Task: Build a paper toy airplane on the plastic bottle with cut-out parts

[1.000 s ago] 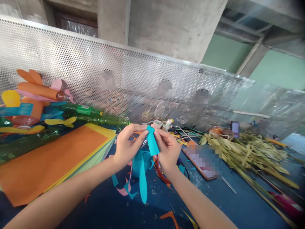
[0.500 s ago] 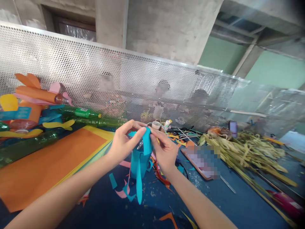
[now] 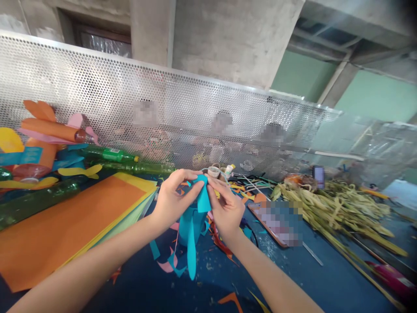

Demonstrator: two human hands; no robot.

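Observation:
Between my hands is a strip of blue paper (image 3: 203,200), folded or curled at its top edge. My left hand (image 3: 177,195) pinches its upper left side between thumb and fingers. On the other side my right hand (image 3: 226,202) grips the upper right edge with closed fingertips. Just behind and below stands a blue paper-wrapped form (image 3: 187,228), with a long narrow blue paper piece (image 3: 191,252) hanging down its front. Its top is partly hidden by the strip and my left hand. Blue and pink paper scraps (image 3: 167,265) lie around its base.
Orange and yellow paper sheets (image 3: 78,221) lie left, near green plastic bottles (image 3: 120,155) and an orange paper-covered bottle figure (image 3: 48,128). To the right are a phone (image 3: 273,224) and dried husks (image 3: 339,204). A perforated metal screen (image 3: 182,100) stands behind the table.
The blue strip has come forward and tilted, its lower end swinging slightly right, away from the wrapped form. Both hands have dropped a little and keep their pinch.

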